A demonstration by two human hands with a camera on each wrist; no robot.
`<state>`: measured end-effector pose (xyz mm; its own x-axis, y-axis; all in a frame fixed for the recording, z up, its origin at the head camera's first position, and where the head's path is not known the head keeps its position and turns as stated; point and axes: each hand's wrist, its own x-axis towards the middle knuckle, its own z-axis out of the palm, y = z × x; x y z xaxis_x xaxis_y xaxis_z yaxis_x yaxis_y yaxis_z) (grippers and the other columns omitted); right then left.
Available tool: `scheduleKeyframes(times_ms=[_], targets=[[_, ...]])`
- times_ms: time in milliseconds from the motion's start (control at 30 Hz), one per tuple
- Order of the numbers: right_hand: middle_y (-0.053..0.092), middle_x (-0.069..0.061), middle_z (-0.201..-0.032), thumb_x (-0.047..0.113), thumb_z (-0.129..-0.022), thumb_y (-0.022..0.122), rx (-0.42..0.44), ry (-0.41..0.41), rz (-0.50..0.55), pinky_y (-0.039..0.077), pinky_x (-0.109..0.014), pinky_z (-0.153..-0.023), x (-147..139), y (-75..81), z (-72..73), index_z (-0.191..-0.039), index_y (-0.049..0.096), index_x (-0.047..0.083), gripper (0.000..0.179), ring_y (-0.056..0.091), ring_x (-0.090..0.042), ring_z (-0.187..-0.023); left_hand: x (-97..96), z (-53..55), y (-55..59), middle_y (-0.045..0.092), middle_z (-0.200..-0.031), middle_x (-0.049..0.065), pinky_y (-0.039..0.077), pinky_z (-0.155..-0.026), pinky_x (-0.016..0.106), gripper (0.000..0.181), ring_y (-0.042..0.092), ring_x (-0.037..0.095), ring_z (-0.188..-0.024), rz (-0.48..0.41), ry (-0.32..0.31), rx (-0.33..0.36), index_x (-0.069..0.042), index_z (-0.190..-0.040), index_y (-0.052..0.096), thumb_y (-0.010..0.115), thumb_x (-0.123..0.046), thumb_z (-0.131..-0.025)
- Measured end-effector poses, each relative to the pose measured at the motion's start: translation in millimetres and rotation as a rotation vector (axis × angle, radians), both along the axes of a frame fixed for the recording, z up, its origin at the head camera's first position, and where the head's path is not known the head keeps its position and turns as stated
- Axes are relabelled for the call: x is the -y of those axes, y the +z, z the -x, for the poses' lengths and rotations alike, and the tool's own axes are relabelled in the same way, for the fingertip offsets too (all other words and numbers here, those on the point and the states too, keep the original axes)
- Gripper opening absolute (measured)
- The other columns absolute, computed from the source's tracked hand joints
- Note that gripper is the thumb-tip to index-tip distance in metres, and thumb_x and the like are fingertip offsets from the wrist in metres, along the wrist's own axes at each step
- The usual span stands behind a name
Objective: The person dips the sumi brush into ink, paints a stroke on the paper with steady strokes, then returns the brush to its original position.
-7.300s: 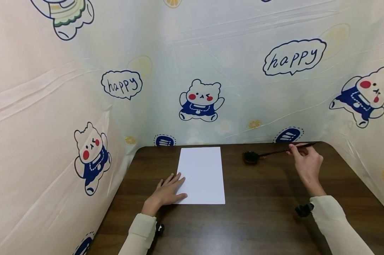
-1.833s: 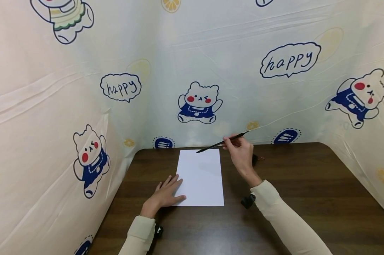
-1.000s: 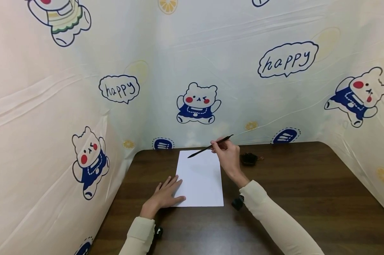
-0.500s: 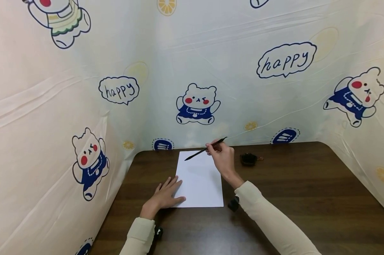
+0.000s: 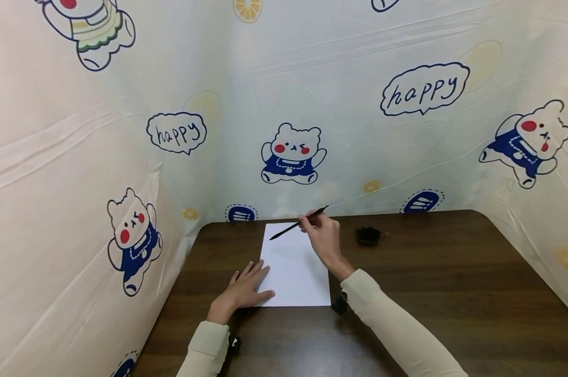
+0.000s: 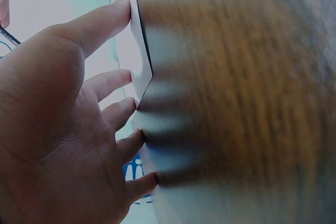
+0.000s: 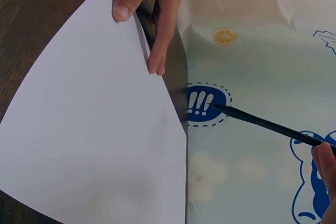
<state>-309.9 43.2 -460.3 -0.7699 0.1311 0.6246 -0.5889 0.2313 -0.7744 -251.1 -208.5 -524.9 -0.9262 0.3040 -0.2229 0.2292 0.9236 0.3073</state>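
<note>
A white sheet of paper (image 5: 295, 277) lies on the wooden table, with no marks visible on it. My left hand (image 5: 240, 292) rests spread on its lower left edge; in the left wrist view, thumb and fingertips (image 6: 123, 10) touch the paper and table. My right hand (image 5: 325, 238) pinches a thin black writing brush (image 5: 288, 229), slanted with its pointed tip down to the left over the sheet's upper left. In the right wrist view the brush (image 7: 273, 126) shows against the cloth, its tip apparently off the paper. Only some right fingertips (image 7: 326, 169) show there.
Right of the paper, a small dark ink dish (image 5: 368, 235) with a short brownish handle sits on the table (image 5: 430, 293). A printed cloth (image 5: 293, 78) with bears and "happy" bubbles hangs behind and along both sides.
My right hand has carried the brush from the ink dish leftward to above the paper, its tip creeping left and slightly down lately. My left hand has stayed on the sheet.
</note>
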Motion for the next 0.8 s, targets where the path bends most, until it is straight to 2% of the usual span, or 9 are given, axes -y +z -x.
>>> scheduleKeyframes(times_ms=[600, 800], targets=[[0.075, -0.006, -0.083, 0.021, -0.092, 0.069, 0.027, -0.002, -0.042, 0.058, -0.019, -0.063, 14, -13.1, 2.5, -0.095, 0.068, 0.008, 0.013, 0.073, -0.009, -0.071, 1.0, 2.4, -3.4, 0.015, -0.166, 0.001, 0.008, -0.117, 0.068, 0.081, 0.008, 0.034, -0.154, 0.013, 0.001, -0.004, -0.028, -0.154, 0.032, 0.059, -0.064, -0.087], [0.075, -0.006, -0.084, 0.023, -0.092, 0.069, 0.062, -0.007, -0.067, 0.057, -0.018, -0.063, 17, -18.9, 4.4, -0.095, 0.068, 0.008, 0.015, 0.072, -0.009, -0.071, 0.3, 3.0, -3.4, 0.016, -0.166, 0.001, 0.008, -0.117, 0.068, 0.081, 0.008, 0.034, -0.154, 0.016, 0.001, -0.009, -0.028, -0.154, 0.033, 0.059, -0.064, -0.087]])
